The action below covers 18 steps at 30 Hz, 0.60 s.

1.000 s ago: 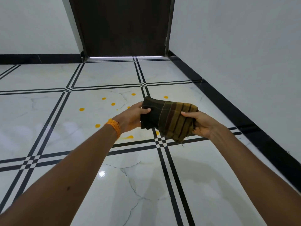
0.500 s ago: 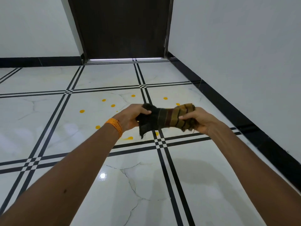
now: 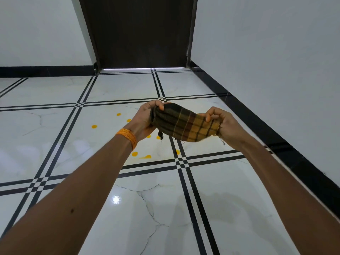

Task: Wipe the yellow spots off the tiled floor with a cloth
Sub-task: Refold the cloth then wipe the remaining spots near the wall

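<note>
1. Head view: the cloth [image 3: 185, 124] is being held in the air above the tiled floor [image 3: 55, 144], stretched between the left hand [image 3: 145, 118] and the right hand [image 3: 225, 126].
2. The fingers [image 3: 208, 116] of each hand are being clamped, curled, on one end of the cloth.
3. The yellow spots [image 3: 94, 126] are lying unwiped on the floor under and beside the hands. The cloth is not touching the floor, so wiping is judged not yet begun and the whole task is outstanding.
4. No containers are being shown in this view.
</note>
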Available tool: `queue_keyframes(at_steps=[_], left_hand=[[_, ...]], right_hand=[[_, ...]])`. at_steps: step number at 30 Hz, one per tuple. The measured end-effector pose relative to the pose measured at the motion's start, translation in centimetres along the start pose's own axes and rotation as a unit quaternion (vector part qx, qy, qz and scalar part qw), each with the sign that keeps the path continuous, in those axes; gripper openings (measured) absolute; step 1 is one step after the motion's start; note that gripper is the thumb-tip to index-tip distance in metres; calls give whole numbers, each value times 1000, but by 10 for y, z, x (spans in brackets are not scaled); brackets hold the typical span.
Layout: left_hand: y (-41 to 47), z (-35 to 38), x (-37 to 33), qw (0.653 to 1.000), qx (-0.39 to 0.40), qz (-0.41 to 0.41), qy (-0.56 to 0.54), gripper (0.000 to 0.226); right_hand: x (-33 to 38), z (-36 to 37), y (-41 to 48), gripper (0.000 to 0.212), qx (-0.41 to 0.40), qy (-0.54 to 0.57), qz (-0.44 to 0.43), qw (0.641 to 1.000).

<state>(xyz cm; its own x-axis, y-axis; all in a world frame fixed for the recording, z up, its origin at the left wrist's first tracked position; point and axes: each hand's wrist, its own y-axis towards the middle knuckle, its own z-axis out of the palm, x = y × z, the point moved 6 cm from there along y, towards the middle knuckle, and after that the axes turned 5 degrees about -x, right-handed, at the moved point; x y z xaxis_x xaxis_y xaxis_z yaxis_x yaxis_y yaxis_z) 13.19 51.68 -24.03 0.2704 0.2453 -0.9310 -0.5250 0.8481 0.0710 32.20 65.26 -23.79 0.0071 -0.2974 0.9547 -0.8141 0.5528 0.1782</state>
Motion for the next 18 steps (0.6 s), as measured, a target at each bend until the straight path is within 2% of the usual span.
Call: queue_keyframes(at_steps=[3, 6, 8, 13, 14, 16, 18], left_hand=[[1, -3, 0, 1000, -1, -18, 18, 50], [1, -2, -2, 998, 7, -43, 53, 46], [2, -1, -7, 995, 22, -58, 74, 47], [3, 4, -26, 979, 62, -64, 183, 50], [3, 7, -27, 973, 77, -63, 209, 50], [2, 14, -26, 959, 112, -70, 251, 55], [1, 20, -21, 948, 147, -81, 269, 61]], right_hand=[[1, -2, -5, 42, 43, -44, 8, 998], [6, -7, -3, 56, 56, -69, -3, 996], [11, -7, -1, 59, 74, -104, -9, 992], [4, -2, -5, 42, 238, -220, 71, 943], [3, -1, -3, 38, 237, -214, 74, 945], [9, 6, 5, 26, 181, -168, 53, 968], [9, 19, 16, 35, 105, -143, 50, 983]])
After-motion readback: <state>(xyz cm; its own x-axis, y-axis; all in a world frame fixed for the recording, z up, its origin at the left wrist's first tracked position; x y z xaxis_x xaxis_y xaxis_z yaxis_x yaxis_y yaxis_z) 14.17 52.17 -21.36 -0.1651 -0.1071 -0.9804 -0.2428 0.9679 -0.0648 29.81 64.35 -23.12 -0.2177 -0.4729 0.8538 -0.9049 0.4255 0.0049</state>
